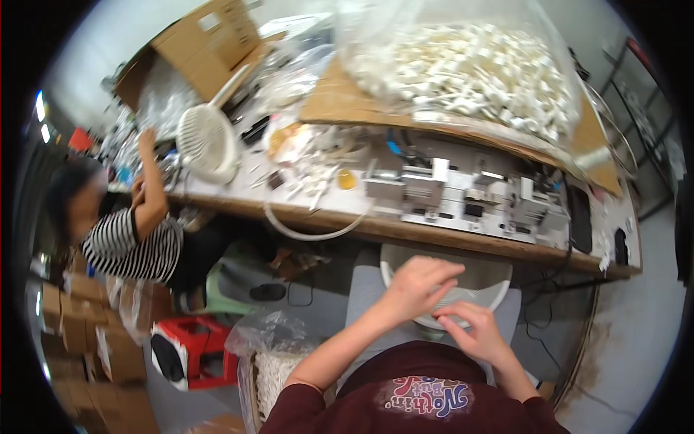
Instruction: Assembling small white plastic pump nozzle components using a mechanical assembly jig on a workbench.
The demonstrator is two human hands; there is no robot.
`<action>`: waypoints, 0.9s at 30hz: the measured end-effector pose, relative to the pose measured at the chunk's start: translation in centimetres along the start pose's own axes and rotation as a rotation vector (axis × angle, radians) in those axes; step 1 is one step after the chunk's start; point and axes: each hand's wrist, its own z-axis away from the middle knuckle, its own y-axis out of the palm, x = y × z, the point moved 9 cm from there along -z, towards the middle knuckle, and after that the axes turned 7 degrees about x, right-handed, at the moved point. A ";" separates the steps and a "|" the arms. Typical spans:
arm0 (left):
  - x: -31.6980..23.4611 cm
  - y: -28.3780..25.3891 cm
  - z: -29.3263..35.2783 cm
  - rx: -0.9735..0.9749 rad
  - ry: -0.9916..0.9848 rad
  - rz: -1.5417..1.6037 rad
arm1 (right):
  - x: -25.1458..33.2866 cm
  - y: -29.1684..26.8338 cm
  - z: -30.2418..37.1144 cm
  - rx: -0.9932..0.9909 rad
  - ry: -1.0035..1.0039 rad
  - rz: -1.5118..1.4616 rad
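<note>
Ahead of our hands runs a long wooden workbench, and on it, straight beyond them, stands a grey metal fixture of blocks and clamps. Farther back sits a clear plastic bag of small white parts on a cardboard sheet. Up and to the left of our hands a white fan stands on the bench, with an open cardboard box behind it. Far left, a person in a striped top works at the bench. Below left are a red stool and what seems a second bag of white parts.
</note>
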 end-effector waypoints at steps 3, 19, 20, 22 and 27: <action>-1.3 -0.6 -6.9 -0.191 0.146 -0.052 | 3.3 -9.4 -1.8 -0.154 -0.134 0.226; 6.1 0.4 -24.9 -0.018 0.117 -0.597 | 2.4 -30.0 -15.0 -0.863 -0.093 1.008; 5.9 0.3 -25.1 -0.019 0.120 -0.600 | 1.8 -30.3 -15.5 -0.844 -0.078 0.996; 5.9 0.2 -24.9 -0.033 0.154 -0.646 | 0.9 -30.4 -16.2 -0.825 -0.080 0.949; 5.8 0.0 -25.0 0.026 0.159 -0.718 | 2.2 -29.8 -15.3 -0.875 -0.232 0.890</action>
